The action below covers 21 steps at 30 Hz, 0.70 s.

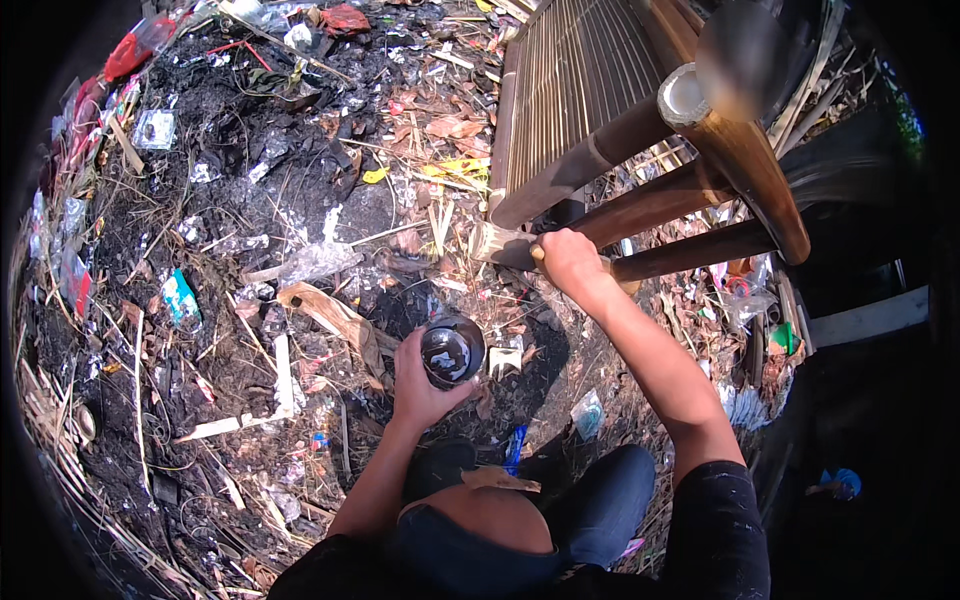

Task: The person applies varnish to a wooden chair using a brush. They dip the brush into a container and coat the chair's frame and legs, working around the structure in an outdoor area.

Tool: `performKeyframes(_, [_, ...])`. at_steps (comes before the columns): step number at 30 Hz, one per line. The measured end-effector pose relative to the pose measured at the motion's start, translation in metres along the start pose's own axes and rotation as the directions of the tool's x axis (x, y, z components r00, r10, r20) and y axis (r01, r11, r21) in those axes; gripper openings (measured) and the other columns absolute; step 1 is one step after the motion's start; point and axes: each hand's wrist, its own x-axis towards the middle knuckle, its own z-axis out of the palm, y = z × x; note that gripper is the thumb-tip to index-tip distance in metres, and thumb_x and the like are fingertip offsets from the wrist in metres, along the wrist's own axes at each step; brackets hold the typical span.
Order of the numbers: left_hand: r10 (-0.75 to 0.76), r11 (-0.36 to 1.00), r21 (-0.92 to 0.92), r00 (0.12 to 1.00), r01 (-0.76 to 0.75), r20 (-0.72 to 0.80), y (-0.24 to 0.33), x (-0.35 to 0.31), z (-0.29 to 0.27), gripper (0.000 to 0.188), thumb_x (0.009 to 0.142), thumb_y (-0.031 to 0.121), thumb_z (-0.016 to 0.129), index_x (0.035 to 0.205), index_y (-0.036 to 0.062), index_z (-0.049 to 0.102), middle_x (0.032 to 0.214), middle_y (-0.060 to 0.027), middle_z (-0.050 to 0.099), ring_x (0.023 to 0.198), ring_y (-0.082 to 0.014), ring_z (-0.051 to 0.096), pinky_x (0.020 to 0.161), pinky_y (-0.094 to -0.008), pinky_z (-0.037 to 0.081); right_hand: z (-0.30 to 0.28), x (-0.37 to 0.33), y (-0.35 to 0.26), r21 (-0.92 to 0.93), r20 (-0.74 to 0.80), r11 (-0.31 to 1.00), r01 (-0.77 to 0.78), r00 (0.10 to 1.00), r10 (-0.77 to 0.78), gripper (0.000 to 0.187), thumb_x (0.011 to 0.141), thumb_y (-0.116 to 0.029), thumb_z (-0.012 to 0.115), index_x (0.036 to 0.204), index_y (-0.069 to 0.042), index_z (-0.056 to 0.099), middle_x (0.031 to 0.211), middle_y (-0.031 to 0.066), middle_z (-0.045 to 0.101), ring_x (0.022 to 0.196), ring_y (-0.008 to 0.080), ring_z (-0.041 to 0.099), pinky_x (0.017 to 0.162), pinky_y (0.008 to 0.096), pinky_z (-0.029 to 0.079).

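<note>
gripping a round dark cup, that's the l hand, fingers wrapped round the far-left side, thumb hooked along the near rim, so clamped on it, no doubt! dark, shiny stuff inside w/ pale reflections. cup's mouth faces up, roughly mid-pic, ahead of the knees; can't tell if its base touches the ground. l forearm comes up from the lower edge, angled slightly r, wrist bent in toward the cup.

over to the r hand: fingers curled in tight, knuckles up, right at a bamboo rail w/ a pale cut end. small yellowish bit pokes out by the thumb; can't tell if it's clamped on that, the rail or both. r arm reaches long, up & l from a dark sleeve, elbow slightly bent.

bamboo furniture, slatted panel & thick poles, stands upper r. litter, dry leaves & strips cover the dark ground all round.
</note>
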Motion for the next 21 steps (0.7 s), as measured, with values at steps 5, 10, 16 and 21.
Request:
performKeyframes(5, [0.028,0.999,0.033,0.999,-0.027,-0.029,-0.019,-0.018,-0.021,0.111,0.063,0.038,0.096,0.149,-0.0016,0.037,0.140,-0.0263,0.049,0.130,-0.0447,0.048,0.112,-0.0528,0.040,0.027,-0.012,-0.031,0.140,-0.193,0.990,0.002,0.981,0.025,0.022,0.092,-0.008,0.060,0.110,-0.002,0.070,0.097,0.0256,0.074,0.085,0.0403,0.076,0.075,0.0501,0.061])
performKeyframes(10, [0.066,0.998,0.021,0.998,-0.066,0.016,-0.023,-0.005,-0.016,0.111,0.063,0.038,0.095,0.149,-0.0017,0.037,0.140,-0.0261,0.049,0.132,-0.0440,0.047,0.111,-0.0521,0.041,-0.023,-0.035,-0.009,0.193,-0.377,0.980,-0.052,0.918,0.123,0.017,0.094,-0.015,0.068,0.104,-0.001,0.071,0.092,0.0251,0.072,0.086,0.0441,0.072,0.074,0.0517,0.059])
performKeyframes(16, [-0.003,1.000,0.024,1.000,0.003,-0.004,-0.020,-0.007,-0.025,0.110,0.063,0.036,0.095,0.149,-0.0011,0.037,0.140,-0.0260,0.050,0.130,-0.0446,0.048,0.112,-0.0527,0.041,-0.168,-0.107,0.001,0.269,-0.802,0.962,-0.044,0.543,0.249,0.024,0.097,-0.016,0.069,0.116,-0.002,0.073,0.095,0.0188,0.073,0.084,0.0375,0.074,0.074,0.0451,0.058])
performKeyframes(21, [0.083,0.996,-0.021,0.997,-0.082,0.012,-0.018,-0.005,0.000,0.112,0.063,0.036,0.096,0.149,-0.0019,0.035,0.138,-0.0254,0.050,0.127,-0.0448,0.048,0.110,-0.0537,0.040,-0.106,-0.109,0.023,0.060,-0.487,0.998,-0.003,0.873,0.032,0.025,0.096,-0.013,0.070,0.119,-0.005,0.071,0.094,0.0165,0.068,0.083,0.0382,0.070,0.073,0.0455,0.057])
